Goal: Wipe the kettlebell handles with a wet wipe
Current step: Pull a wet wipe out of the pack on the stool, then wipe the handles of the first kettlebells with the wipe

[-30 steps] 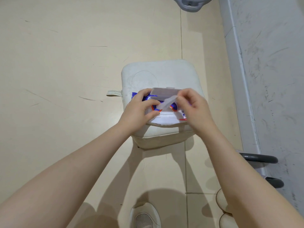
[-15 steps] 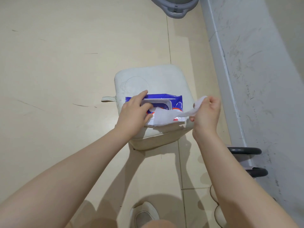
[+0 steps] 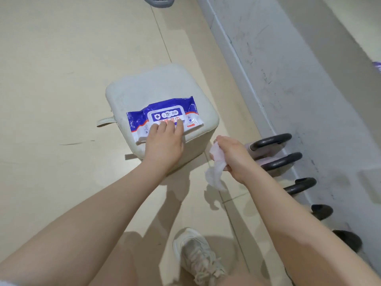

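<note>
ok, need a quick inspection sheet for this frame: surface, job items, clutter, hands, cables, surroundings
Surface: beige tiled floor, with a white padded stool standing on it.
Job's things: blue wet wipe pack lies flat on the stool, flap shut; a wet wipe is pulled out; kettlebell handles stand in a row along the wall, not yet touched.
Clutter: grey base at the top edge.
Hands: left hand presses on the pack; right hand grips the wipe beside the nearest handles.
Cables: nothing seen.
Surroundings: scuffed grey wall on the right; a white sneaker below.
</note>
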### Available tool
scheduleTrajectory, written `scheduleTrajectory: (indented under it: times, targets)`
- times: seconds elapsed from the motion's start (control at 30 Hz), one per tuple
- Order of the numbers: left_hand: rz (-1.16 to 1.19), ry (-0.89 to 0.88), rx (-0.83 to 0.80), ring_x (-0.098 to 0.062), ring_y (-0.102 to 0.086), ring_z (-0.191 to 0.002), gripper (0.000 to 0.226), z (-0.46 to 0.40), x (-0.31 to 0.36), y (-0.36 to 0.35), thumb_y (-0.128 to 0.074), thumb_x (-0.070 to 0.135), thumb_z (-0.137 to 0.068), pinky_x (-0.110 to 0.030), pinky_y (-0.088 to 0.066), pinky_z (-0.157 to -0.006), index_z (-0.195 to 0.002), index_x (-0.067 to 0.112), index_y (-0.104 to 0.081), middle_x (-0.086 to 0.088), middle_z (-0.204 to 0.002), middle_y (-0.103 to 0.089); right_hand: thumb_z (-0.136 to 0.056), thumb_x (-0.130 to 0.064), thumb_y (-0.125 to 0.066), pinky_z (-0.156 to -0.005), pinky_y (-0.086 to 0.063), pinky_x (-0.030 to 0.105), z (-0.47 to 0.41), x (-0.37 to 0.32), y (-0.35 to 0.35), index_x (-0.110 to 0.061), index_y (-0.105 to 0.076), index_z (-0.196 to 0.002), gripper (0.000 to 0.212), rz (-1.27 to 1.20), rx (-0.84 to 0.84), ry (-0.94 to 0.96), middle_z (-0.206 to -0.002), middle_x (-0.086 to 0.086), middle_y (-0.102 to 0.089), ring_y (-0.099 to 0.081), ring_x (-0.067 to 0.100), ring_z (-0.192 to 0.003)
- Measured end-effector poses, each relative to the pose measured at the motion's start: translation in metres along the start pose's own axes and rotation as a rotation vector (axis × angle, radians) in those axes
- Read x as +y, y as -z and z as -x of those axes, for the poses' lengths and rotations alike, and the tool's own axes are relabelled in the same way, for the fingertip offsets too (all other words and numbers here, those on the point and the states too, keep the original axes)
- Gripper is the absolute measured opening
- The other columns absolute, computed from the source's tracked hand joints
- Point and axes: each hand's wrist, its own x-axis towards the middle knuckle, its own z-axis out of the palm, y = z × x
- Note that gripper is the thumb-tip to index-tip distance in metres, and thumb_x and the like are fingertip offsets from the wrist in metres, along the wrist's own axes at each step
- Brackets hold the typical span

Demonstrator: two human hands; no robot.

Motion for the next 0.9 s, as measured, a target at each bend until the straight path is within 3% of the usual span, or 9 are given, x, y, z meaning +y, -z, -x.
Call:
scheduleTrajectory:
  times: [0.1, 0.17, 0.23, 0.33, 0.5, 0.63, 0.73, 0.83, 0.9]
  targets:
    - [0.445, 0.043, -0.057, -0.031, -0.054, -0.113, 0.054, 0.004, 0.037, 0.020, -0.025, 0.034, -0.086, -0.037, -0.038, -0.096, -0.115, 0.004, -0.060, -0.015, -0.112, -0.065, -0.093, -0.019, -0.034, -0.040, -0.023, 0.018, 0.018, 0.007, 0.014, -0.016, -0.047, -0.064, 0.032, -0.016, 0.099, 0.018, -0.057, 0.003, -0.048, -0.036, 0.015, -0.041]
    - [0.888, -0.001, -0.258, -0.027, -0.054, -0.107, 0.055, 0.014, 0.063, 0.035, -0.025, 0.040, -0.091, -0.032, -0.037, -0.090, -0.106, 0.002, -0.062, -0.015, -0.111, -0.064, -0.095, -0.020, -0.034, -0.040, -0.025, 0.020, 0.030, 0.012, 0.027, -0.017, -0.046, -0.068, 0.029, -0.027, 0.162, 0.051, -0.057, 0.002, -0.044, -0.034, 0.013, -0.040]
    - [1.096, -0.001, -0.485, -0.021, -0.055, -0.086, 0.048, 0.020, 0.086, 0.042, -0.034, 0.043, -0.095, -0.029, -0.040, -0.073, -0.093, 0.004, -0.062, -0.009, -0.092, -0.065, -0.096, -0.021, -0.034, -0.045, -0.027, 0.025, 0.041, 0.017, 0.043, -0.018, -0.044, -0.069, 0.028, -0.060, 0.192, 0.090, -0.059, 0.002, -0.042, -0.033, 0.015, -0.046]
    - [1.076, -0.024, -0.608, -0.014, -0.051, -0.073, 0.026, 0.018, 0.112, 0.035, -0.055, 0.036, -0.089, -0.024, -0.038, -0.060, -0.091, 0.010, -0.063, 0.001, -0.080, -0.060, -0.096, -0.023, -0.033, -0.049, -0.031, 0.024, 0.046, 0.028, 0.070, -0.019, -0.048, -0.077, 0.025, -0.089, 0.253, 0.079, -0.066, 0.000, -0.048, -0.040, 0.014, -0.053]
    - [1.129, -0.080, -0.726, -0.014, -0.050, -0.077, 0.011, -0.001, 0.145, 0.013, -0.057, 0.019, -0.089, -0.029, -0.038, -0.076, -0.080, 0.013, -0.061, -0.006, -0.082, -0.057, -0.097, -0.026, -0.031, -0.052, -0.033, 0.025, 0.030, 0.053, 0.116, -0.014, -0.054, -0.095, 0.026, -0.029, 0.315, 0.077, -0.069, 0.000, -0.051, -0.044, 0.013, -0.057]
    - [1.182, 0.044, -0.656, -0.014, -0.045, -0.084, 0.014, -0.024, 0.172, -0.003, -0.045, 0.020, -0.093, -0.029, -0.033, -0.078, -0.081, 0.015, -0.051, -0.005, -0.085, -0.052, -0.087, -0.044, -0.050, -0.055, -0.033, 0.025, 0.010, 0.066, 0.149, -0.018, -0.062, -0.087, 0.029, -0.047, 0.111, 0.124, -0.061, -0.002, -0.052, -0.042, 0.014, -0.055]
    - [1.205, 0.140, -0.627, -0.012, -0.048, -0.074, 0.019, -0.036, 0.192, -0.008, -0.040, 0.023, -0.095, -0.018, -0.036, -0.066, -0.077, 0.018, -0.045, 0.004, -0.077, -0.053, -0.083, -0.026, -0.064, -0.050, -0.033, 0.017, -0.004, 0.065, 0.166, -0.016, -0.064, -0.083, 0.009, 0.063, -0.125, 0.205, -0.062, -0.003, -0.058, -0.046, 0.003, -0.049]
    - [1.174, 0.189, -0.578, -0.012, -0.049, -0.071, 0.016, -0.042, 0.206, -0.016, -0.042, 0.027, -0.094, -0.022, -0.039, -0.061, -0.081, 0.020, -0.047, 0.004, -0.078, -0.056, -0.078, -0.023, -0.070, -0.052, -0.033, 0.020, -0.019, 0.062, 0.178, -0.008, -0.065, -0.090, 0.020, 0.129, -0.169, 0.142, -0.071, -0.001, -0.057, -0.048, 0.004, -0.055]
    - [1.140, 0.206, -0.545, -0.012, -0.051, -0.065, 0.013, -0.047, 0.209, -0.020, -0.049, 0.031, -0.091, -0.021, -0.039, -0.056, -0.083, 0.020, -0.050, 0.002, -0.075, -0.059, -0.075, -0.029, -0.070, -0.055, -0.032, 0.024, -0.029, 0.059, 0.179, -0.008, -0.062, -0.083, 0.025, 0.208, -0.145, 0.109, -0.067, 0.000, -0.051, -0.044, 0.010, -0.057]
